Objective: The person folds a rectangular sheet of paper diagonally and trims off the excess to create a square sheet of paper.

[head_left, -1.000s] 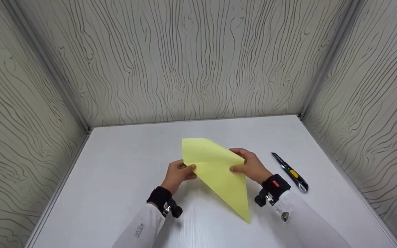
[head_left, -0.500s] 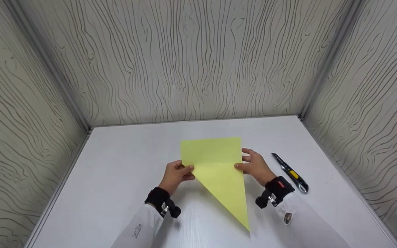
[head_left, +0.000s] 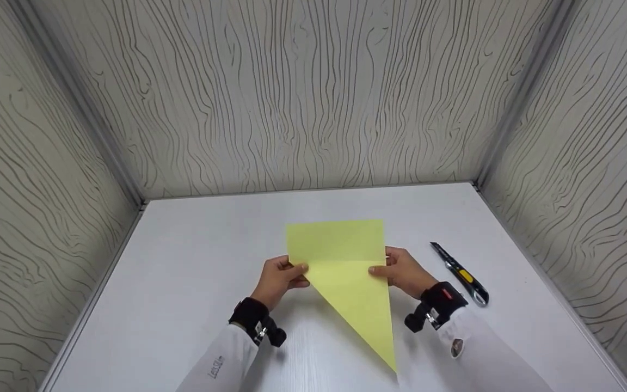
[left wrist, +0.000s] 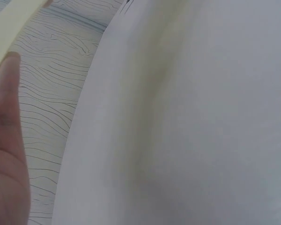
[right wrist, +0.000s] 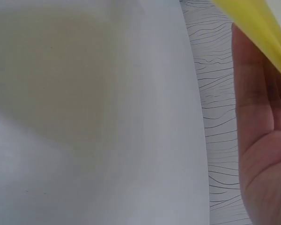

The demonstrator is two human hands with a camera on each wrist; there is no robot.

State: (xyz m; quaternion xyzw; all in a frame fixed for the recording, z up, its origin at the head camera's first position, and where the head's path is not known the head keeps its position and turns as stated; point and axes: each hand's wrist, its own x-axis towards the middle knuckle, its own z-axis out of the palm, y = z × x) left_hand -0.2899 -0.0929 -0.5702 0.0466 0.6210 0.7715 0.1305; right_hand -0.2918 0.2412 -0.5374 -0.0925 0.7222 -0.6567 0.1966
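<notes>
Between both hands is a sheet of yellow paper (head_left: 340, 288), with a straight band across the top and a slanted left edge running down to a point at the lower right. A crease crosses it at thumb height. My left hand (head_left: 280, 279) pinches its left edge, thumb on the front and fingers behind. On the opposite edge my right hand (head_left: 403, 272) pinches it the same way. The left wrist view shows the fingers of my left hand (left wrist: 7, 140) under the paper (left wrist: 9, 28); in the right wrist view, my right hand (right wrist: 264, 126) supports the yellow sheet (right wrist: 257, 23) from below.
A utility knife (head_left: 460, 274) with a black and yellow handle lies to the right of my right hand, its blade end pointing away. The white table (head_left: 194, 245) is enclosed by wood-patterned panels (head_left: 313, 98) at the back and sides.
The paper's upper right corner, folded over before, now stands spread out flat. My right hand shifted slightly right and regripped the right edge, its fingers going behind the sheet.
</notes>
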